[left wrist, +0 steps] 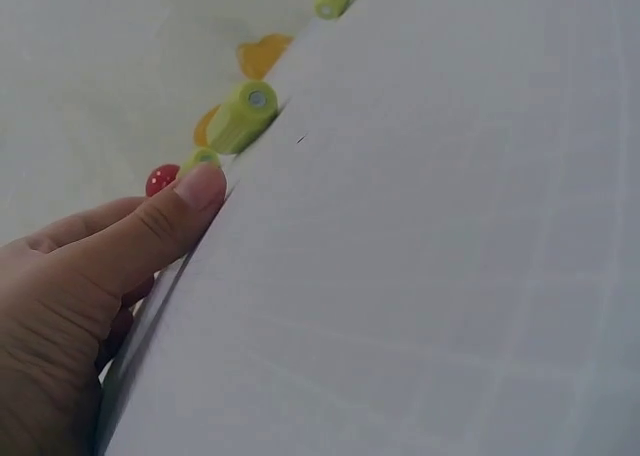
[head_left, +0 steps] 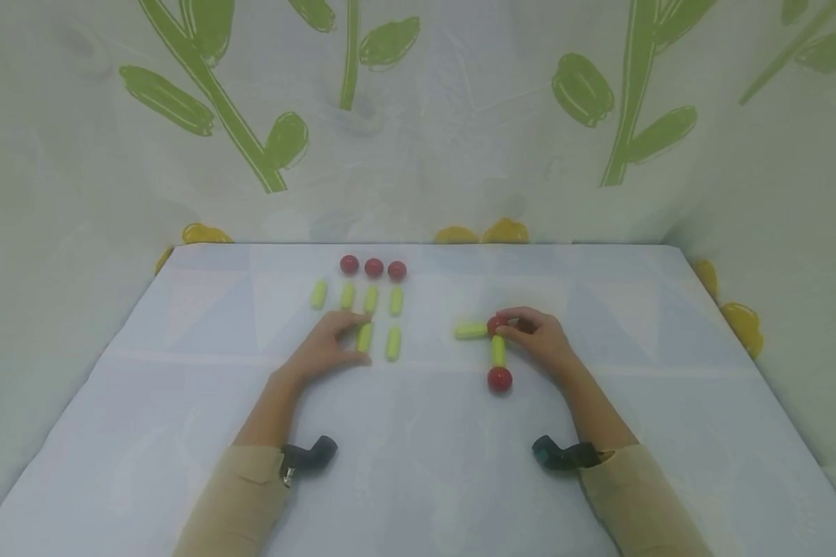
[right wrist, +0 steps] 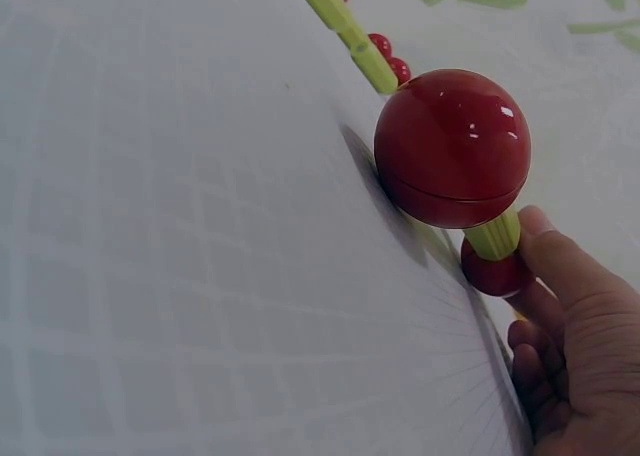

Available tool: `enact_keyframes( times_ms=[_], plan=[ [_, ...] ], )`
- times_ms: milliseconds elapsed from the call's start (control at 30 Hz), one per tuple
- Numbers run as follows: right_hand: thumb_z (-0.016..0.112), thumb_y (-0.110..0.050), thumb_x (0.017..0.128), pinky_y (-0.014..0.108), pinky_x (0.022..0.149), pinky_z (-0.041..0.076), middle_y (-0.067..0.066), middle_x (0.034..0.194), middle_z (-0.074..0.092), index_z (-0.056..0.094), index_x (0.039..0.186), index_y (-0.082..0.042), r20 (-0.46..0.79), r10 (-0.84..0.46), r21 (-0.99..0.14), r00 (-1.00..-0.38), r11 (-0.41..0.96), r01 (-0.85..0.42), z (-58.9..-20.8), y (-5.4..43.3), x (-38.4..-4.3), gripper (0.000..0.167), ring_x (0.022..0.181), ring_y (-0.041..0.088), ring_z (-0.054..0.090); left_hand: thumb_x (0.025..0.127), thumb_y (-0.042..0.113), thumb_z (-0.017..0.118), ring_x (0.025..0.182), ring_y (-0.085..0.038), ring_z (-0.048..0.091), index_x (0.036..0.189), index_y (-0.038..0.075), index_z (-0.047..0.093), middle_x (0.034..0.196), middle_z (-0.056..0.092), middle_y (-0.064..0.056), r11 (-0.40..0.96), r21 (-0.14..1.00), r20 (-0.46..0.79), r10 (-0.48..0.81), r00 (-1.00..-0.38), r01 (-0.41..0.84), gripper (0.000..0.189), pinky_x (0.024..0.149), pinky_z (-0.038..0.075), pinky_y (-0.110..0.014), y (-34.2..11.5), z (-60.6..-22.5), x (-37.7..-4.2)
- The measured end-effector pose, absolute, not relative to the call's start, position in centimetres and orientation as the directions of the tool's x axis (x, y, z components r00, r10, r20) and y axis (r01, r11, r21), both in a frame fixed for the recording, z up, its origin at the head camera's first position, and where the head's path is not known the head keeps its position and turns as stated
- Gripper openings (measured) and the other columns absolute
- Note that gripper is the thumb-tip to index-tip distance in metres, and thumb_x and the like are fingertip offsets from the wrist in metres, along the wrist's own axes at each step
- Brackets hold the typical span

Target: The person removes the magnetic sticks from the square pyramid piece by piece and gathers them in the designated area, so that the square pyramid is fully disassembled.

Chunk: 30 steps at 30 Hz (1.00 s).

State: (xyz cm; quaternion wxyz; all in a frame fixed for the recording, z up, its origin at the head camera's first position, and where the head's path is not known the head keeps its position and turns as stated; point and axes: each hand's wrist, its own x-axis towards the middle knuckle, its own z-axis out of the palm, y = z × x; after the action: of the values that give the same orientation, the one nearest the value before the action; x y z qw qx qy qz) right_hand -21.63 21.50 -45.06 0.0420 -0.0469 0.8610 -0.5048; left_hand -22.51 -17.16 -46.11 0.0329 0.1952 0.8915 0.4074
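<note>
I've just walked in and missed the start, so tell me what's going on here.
A person's right grip pinches a red ball where two yellow-green rods meet; the nearer one runs to a second red ball. The left grip spans another rod from end to end. Farther off, three red balls sit in a row, with four rods lined up before them and one more rod beside the left grip.

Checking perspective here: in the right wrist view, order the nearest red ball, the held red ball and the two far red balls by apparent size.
1. Nearest red ball
2. Held red ball, partly hidden
3. Two far red balls, too alike to rank
</note>
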Motion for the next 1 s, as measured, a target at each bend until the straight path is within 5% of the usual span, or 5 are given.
enact_keyframes(
  times_ms=[567,1000],
  plan=[
    [0.071,-0.043,0.082,0.026,0.080,0.048,-0.001,0.109,0.065,0.066,0.112,-0.021,-0.007,-0.140,-0.880,-0.990,0.471,-0.060,-45.0,21.5,-21.5,0.038,0.093,0.020,0.055,0.066,0.017,0.086,0.127,-0.026,0.044,0.130,0.009,0.056,0.134,0.053,-0.008,0.436,0.770,0.282,0.422,-0.862,0.466,0.071,0.105,0.036,-0.047,-15.9,-44.3,-21.7],
    [0.071,-0.044,0.081,0.027,0.079,0.048,-0.001,0.108,0.065,0.067,0.112,-0.020,0.006,-0.152,-0.878,-0.988,0.473,-0.078,-44.9,21.6,-21.4,0.039,0.092,0.021,0.055,0.076,0.025,0.080,0.126,-0.018,0.044,0.133,0.014,0.054,0.134,0.052,0.001,0.413,0.787,0.226,0.499,-0.836,0.459,0.064,0.105,0.038,-0.045,-10.0,-43.7,-22.2]
  ],
)
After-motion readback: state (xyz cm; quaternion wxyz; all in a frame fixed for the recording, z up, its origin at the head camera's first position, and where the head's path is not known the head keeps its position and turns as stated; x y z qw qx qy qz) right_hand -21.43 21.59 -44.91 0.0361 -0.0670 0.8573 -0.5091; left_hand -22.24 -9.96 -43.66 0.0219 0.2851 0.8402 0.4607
